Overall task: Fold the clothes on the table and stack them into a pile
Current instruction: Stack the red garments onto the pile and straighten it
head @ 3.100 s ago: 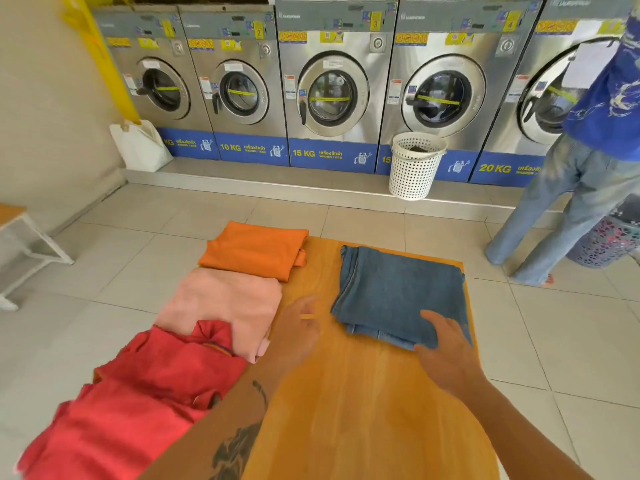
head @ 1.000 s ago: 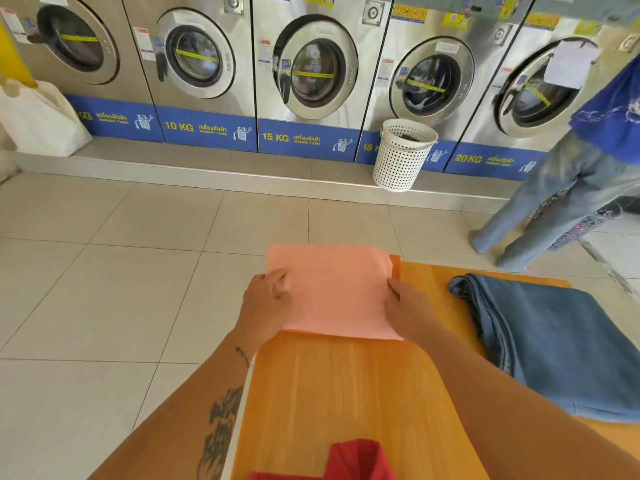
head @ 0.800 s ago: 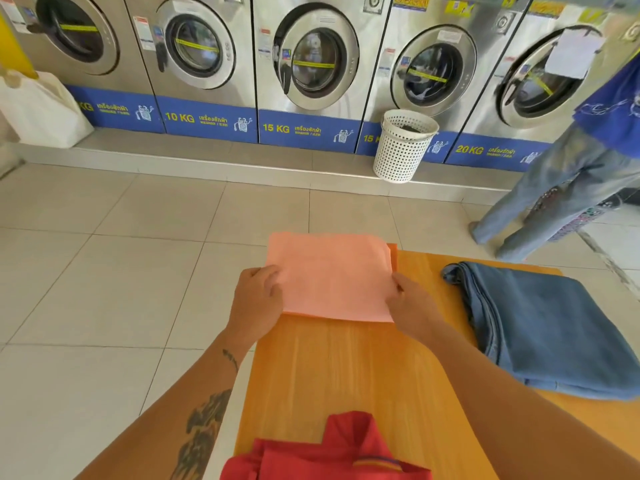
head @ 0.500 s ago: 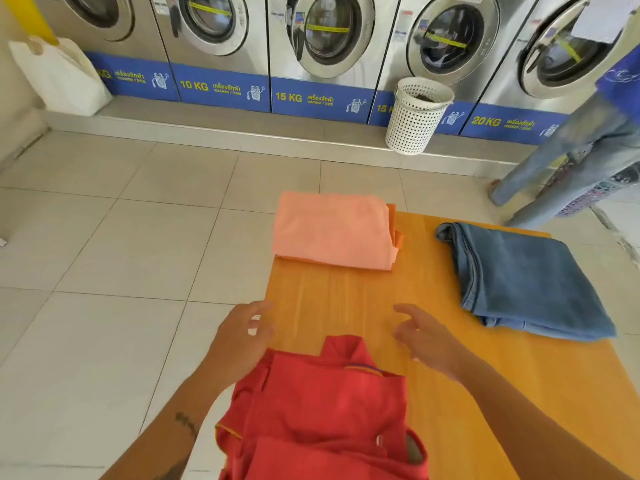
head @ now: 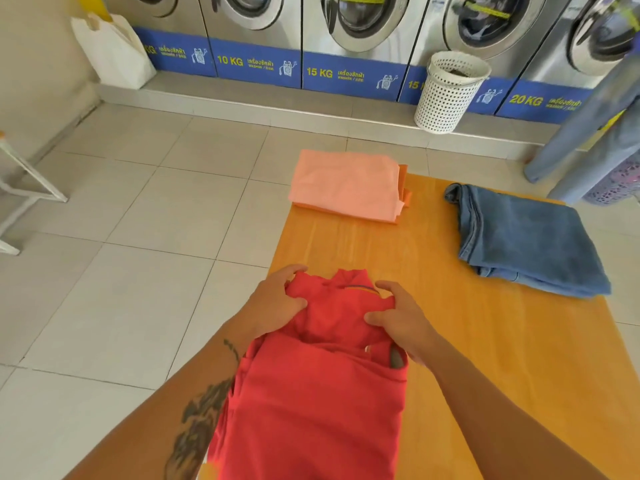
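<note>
Laundromat, washers [head: 353, 26] lining the back wall, wooden table [head: 467, 341] in front. Red shirt [head: 311, 393] is lying at the near left edge, collar pointing away. Left hand [head: 277, 306] and right hand [head: 398, 320] are both pinching the shoulders beside the collar, fingers clamped on fabric. Pink folded shirt [head: 343, 183] is sitting on what looks like an orange one [head: 403, 188], far corner. Folded jeans [head: 526, 240] are lying far right.
</note>
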Available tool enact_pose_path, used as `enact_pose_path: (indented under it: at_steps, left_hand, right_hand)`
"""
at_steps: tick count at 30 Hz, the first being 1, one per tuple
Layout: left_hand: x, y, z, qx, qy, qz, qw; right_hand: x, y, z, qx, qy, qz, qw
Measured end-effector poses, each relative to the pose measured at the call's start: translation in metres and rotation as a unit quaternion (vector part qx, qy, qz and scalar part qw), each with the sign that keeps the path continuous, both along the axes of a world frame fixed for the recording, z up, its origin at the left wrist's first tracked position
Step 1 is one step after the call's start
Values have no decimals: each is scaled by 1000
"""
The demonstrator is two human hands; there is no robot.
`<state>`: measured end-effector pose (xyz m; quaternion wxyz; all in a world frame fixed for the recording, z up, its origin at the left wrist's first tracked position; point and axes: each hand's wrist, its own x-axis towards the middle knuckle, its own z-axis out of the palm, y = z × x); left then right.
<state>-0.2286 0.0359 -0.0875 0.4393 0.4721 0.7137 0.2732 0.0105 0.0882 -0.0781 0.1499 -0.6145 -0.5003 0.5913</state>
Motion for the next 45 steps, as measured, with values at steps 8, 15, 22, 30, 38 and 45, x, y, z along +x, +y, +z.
enact_pose_path:
  at_steps: [8, 15, 22, 30, 38, 45]
  left_hand:
    - [13, 18, 3, 23, 52, 84, 995]
    - [19, 12, -7, -35, 142, 54, 988]
    - [34, 19, -8, 25, 9, -27, 999]
    - [8, 55, 13, 137, -58, 83, 985]
    - [-29, 163, 60, 212, -63, 58, 973]
    - [-52, 256, 53, 245, 18, 62, 967]
  right_hand:
    - [26, 38, 20, 119, -66, -40, 990]
    - [22, 27, -8, 44, -71, -10, 996]
    - [0, 27, -3, 60, 4, 11, 998]
    - [-1, 59, 36, 122, 51, -30, 991]
    - [-32, 155, 73, 236, 20, -50, 970]
    - [-75, 245, 61, 306, -85, -59, 946]
